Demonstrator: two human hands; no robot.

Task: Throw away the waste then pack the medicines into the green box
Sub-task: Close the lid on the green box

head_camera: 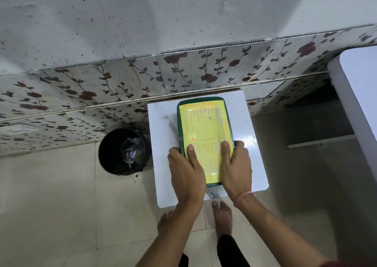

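Observation:
The green box [204,121] lies on a small white table [161,136], its lid on, with a yellow printed label covering the top. My left hand [186,172] grips the box's near left edge, thumb resting on the lid. My right hand [236,168] grips the near right edge the same way. No medicines show outside the box. A black waste bin [122,151] stands on the floor left of the table, with a crumpled dark bag inside.
A tiled wall with a red flower pattern [183,72] runs just behind the table. At the right stands a larger white table [355,95] with a shelf beneath. My bare feet [222,217] are on the beige floor tiles at the table's near edge.

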